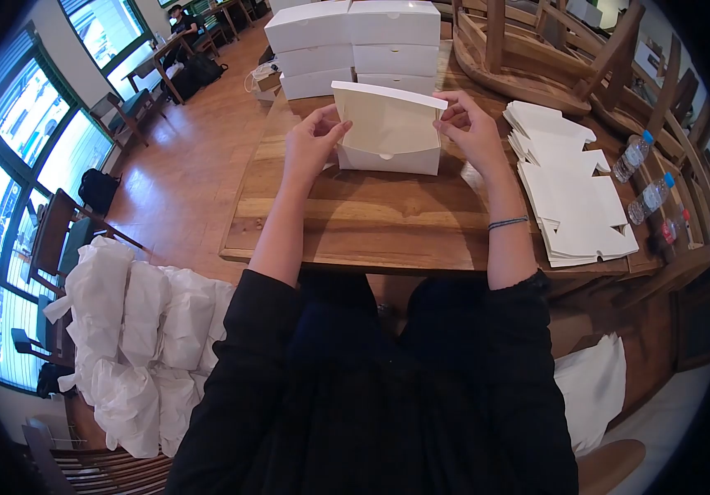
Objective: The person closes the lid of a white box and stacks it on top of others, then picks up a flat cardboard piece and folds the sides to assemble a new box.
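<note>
A white cardboard box (390,160) stands on the wooden table in front of me, its lid raised and its pale inside showing. My left hand (315,139) pinches the box's left edge between thumb and fingers, with the fingertips partly hidden behind the cardboard. On the opposite side, my right hand (470,132) grips the right edge near the lid's corner, thumb toward me. To the right of that hand lies a stack of flat, unfolded white box blanks (570,186). Behind the open box rise stacked closed white boxes (310,37).
Plastic bottles with blue caps (650,198) stand at the table's (289,227) right side. Upturned wooden chairs (528,70) occupy the back right. White wrapped bundles (144,322) are piled at my left, and a white bag (590,392) sits low right. Another person (182,25) sits far off.
</note>
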Demonstrator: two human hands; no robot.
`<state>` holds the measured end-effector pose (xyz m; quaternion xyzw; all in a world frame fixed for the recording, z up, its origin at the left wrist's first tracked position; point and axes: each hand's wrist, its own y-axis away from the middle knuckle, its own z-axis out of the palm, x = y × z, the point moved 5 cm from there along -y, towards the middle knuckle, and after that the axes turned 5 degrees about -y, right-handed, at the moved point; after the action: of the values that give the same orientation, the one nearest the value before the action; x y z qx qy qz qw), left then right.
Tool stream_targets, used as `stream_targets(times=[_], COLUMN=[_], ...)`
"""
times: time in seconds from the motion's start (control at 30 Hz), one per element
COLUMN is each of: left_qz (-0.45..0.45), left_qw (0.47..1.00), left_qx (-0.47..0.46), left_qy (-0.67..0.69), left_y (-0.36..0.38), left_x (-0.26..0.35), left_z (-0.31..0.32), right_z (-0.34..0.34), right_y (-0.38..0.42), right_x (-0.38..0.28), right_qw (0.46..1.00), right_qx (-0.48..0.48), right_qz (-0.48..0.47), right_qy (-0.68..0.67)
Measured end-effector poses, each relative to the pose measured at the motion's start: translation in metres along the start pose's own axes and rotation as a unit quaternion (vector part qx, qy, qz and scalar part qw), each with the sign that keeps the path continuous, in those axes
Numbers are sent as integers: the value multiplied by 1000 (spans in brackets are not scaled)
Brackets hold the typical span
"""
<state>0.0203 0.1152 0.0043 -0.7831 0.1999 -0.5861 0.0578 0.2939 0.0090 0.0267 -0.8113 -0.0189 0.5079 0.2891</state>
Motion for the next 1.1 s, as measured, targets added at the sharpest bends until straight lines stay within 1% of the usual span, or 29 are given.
stream_targets(times=[0.1,0.2,0.3,0.4,0.5,0.6,0.7,0.8,0.87,1.0,1.1], left_qz=[2,12,27,49,46,29,61,97,105,137,126], left_qw=[1000,998,996,991,996,999,997,994,994,990,992], left_qx=[15,11,43,45,25,12,6,19,15,13,12], left_qy=[8,-67,-72,-118,-75,27,52,50,42,36,27], left_y=[-3,-4,-5,-4,-4,0,6,4,2,3,0], left_x=[-7,-5,-6,-3,-4,-1,13,14,13,16,14], left_z=[1,-1,-4,-5,-1,2,0,-2,-1,-1,-3], right_z=[0,-1,-2,-2,-2,-2,-2,-1,2,4,4], right_y=[0,0,0,0,-1,-1,1,3,4,10,9], right_x=[0,2,4,3,4,5,3,3,1,-17,-16], right_qw=[1000,1000,1000,1000,1000,1000,1000,998,997,998,999], right_qx=[1,3,9,12,16,14,5,-24,-49,-43,-41], right_qz=[-6,-1,5,9,11,15,24,35,47,37,25], right_qy=[-4,-10,-16,-17,-17,-14,-18,-35,-36,-28,-24])
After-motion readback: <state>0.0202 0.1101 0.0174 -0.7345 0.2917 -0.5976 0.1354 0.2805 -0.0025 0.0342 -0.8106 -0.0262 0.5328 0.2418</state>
